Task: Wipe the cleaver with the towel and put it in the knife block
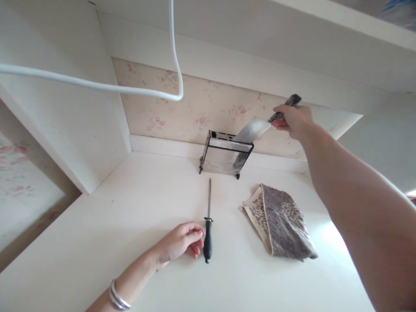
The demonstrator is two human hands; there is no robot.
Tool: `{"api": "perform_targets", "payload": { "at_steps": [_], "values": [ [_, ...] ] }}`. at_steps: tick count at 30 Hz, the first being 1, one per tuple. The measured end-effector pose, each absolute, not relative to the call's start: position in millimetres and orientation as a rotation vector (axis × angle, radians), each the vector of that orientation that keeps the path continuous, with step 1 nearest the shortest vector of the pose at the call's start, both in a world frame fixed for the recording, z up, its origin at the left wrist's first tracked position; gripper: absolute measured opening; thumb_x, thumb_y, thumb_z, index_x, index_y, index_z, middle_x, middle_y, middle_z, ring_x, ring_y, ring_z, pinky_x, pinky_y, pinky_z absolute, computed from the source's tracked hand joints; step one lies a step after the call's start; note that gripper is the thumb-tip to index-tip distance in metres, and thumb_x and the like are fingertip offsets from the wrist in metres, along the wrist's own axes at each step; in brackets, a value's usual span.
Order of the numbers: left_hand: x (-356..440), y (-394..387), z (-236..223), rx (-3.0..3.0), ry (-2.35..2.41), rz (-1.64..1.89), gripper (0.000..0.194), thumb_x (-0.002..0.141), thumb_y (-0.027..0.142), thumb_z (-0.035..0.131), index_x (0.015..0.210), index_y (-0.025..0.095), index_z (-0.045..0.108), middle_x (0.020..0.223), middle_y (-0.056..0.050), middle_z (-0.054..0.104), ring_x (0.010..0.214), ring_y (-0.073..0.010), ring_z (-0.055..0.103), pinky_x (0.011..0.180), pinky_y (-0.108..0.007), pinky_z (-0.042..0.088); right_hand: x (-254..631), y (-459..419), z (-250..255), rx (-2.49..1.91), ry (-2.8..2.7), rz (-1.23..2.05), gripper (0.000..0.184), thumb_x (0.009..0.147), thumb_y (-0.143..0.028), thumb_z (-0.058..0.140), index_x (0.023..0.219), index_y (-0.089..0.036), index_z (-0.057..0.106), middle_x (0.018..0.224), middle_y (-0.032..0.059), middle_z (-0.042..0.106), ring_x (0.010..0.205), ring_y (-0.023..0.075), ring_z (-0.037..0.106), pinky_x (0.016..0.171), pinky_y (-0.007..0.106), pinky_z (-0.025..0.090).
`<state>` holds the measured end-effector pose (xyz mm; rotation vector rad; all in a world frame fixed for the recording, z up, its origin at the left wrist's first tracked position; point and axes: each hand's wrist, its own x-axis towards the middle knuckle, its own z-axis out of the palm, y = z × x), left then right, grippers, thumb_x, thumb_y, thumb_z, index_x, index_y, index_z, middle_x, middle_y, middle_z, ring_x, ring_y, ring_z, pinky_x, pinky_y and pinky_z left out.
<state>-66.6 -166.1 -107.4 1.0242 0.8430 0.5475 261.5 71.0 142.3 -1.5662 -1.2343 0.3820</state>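
My right hand [294,120] is closed round the black handle of a cleaver [252,129]. The broad metal blade slants down to the right end of a knife block [225,157], and its lower part is hidden there. This block has clear or shiny front panels, black edges and slots along its top. On the white surface lies a sharpening steel [208,238], its rod pointing at the block. Beside its black grip, my left hand [186,239] rests with loosely bent fingers, holding nothing. Whether the fingertips touch the grip I cannot tell.
A folded brown and beige towel [286,223] lies right of the steel. Overhead, a white cable [130,90] hangs across the upper left, below a white shelf [227,30]. Flowered wallpaper [182,108] covers the back wall, and a white panel [74,95] stands at left.
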Motion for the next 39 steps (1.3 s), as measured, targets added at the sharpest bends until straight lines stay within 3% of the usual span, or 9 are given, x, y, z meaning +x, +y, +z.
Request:
{"api": "perform_targets", "payload": {
  "at_steps": [5,11,19,28,30,34,39],
  "values": [
    [-66,-167,-104,1.009,0.857,0.550,0.026,0.084,0.040,0.054,0.090,0.015,0.056,0.082,-0.004,0.060,0.070,-0.0138,0.057,0.067,-0.030,0.046,242,86,112,-1.659,-1.334,0.405,0.041,0.075,-0.037,0.066,0.084,0.001,0.054,0.081,0.0217,0.064,0.062,0.0109,0.063,0.057,0.025,0.046],
    [-66,-168,-105,1.029,0.865,0.538,0.026,0.085,0.040,0.052,0.090,0.014,0.056,0.082,-0.005,0.061,0.070,-0.0136,0.058,0.068,-0.031,0.047,231,98,72,-1.760,-1.402,0.416,0.033,0.071,-0.035,0.068,0.084,-0.005,0.063,0.069,0.0132,0.067,0.056,0.0161,0.064,0.052,0.028,0.053],
    [-62,-169,-110,1.113,0.881,0.528,0.028,0.087,0.041,0.046,0.092,0.014,0.055,0.081,-0.005,0.061,0.068,-0.0130,0.057,0.064,-0.028,0.047,228,102,54,-1.825,-1.481,0.341,0.027,0.074,-0.037,0.065,0.077,-0.010,0.065,0.065,0.0107,0.067,0.050,0.0168,0.063,0.049,0.028,0.054],
    [-54,-179,-107,1.478,1.117,0.473,0.036,0.091,0.048,0.031,0.101,0.021,0.052,0.072,0.000,0.056,0.052,-0.0116,0.055,0.048,-0.022,0.043,223,75,58,-1.782,-1.600,0.377,0.047,0.076,-0.050,0.062,0.103,-0.012,0.060,0.061,0.0076,0.065,0.046,0.0163,0.060,0.044,0.027,0.051],
    [-53,-181,-105,1.609,1.158,0.494,0.035,0.093,0.043,0.027,0.105,0.022,0.053,0.084,-0.002,0.057,0.055,-0.0109,0.055,0.051,-0.023,0.044,224,64,55,-1.755,-1.596,0.376,0.050,0.078,-0.051,0.059,0.111,-0.013,0.056,0.062,0.0060,0.065,0.045,0.0152,0.060,0.045,0.026,0.050],
    [-52,-179,-105,2.129,1.171,0.520,0.035,0.091,0.019,0.031,0.117,0.027,0.053,0.114,-0.006,0.050,0.075,-0.0124,0.057,0.075,-0.026,0.046,228,31,36,-1.663,-1.614,0.269,0.046,0.084,-0.050,0.049,0.118,-0.018,0.053,0.064,0.0007,0.066,0.043,0.0122,0.057,0.050,0.025,0.048],
    [-48,-172,-110,2.554,1.056,0.335,0.043,0.082,0.007,0.041,0.116,0.029,0.054,0.112,-0.005,0.048,0.075,-0.0150,0.053,0.064,-0.026,0.043,239,-36,-18,-1.640,-1.793,0.034,0.030,0.087,-0.041,0.044,0.104,-0.023,0.061,0.064,-0.0022,0.066,0.053,0.0121,0.060,0.061,0.023,0.044]
  ]
}}
